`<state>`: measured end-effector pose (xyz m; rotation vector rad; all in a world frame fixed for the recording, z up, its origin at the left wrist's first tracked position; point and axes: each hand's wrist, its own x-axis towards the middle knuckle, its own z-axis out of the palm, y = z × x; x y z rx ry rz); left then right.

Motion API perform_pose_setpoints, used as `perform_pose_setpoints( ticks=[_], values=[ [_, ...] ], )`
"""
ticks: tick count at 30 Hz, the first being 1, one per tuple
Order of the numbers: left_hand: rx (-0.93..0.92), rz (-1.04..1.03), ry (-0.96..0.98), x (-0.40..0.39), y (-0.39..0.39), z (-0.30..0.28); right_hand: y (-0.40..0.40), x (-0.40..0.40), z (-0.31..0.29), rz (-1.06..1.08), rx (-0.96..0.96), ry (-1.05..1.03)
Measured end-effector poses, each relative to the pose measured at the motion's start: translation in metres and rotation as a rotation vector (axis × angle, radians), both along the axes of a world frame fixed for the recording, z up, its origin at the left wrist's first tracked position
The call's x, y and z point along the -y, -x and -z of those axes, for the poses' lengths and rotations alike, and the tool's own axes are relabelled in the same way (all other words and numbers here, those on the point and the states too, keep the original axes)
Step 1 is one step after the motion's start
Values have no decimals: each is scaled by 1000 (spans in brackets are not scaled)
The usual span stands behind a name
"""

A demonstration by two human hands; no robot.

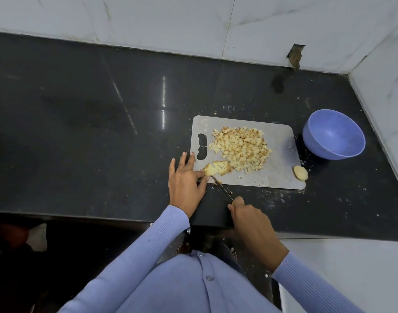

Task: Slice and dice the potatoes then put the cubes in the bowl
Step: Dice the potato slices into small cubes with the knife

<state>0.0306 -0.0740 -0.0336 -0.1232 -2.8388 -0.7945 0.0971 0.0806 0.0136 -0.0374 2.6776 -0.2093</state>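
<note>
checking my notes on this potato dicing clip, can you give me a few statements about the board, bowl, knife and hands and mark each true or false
1. The blue bowl already holds potato cubes. False: it shows none; the pile of cubes lies on the cutting board.
2. The right hand grips the knife. True.
3. The left hand holds the partly cut potato on the board. True.
4. The bowl stands left of the board. False: it stands to its right.
5. A potato piece lies at the board's near right corner. True.
</note>
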Motion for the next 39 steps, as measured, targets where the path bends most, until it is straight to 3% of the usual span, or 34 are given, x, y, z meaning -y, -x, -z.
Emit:
perform_pose_setpoints(
  ticks=[6, 12, 18, 26, 31, 35, 39],
  values=[
    [-59, 13, -117, 3, 0, -2, 13, -18, -8, -17, -58, 73],
    [122, 55, -359, -3, 7, -13, 24, -25, -7, -5, -111, 75],
    [196, 4, -524, -7, 8, -14, 24, -28, -3, 82, -117, 223],
    [216, 22, -533, -25, 27, -15, 40, -40, 3, 275, -283, 302],
    [221, 11, -604, -38, 38, -16, 60, -23, 4, 306, -414, 343],
    [326, -13, -700, -36, 44, -16, 74, -4, 10, 263, -469, 237],
    [340, 10, -657, -25, 48, -17, 88, -3, 10, 262, -529, 247]
  ],
)
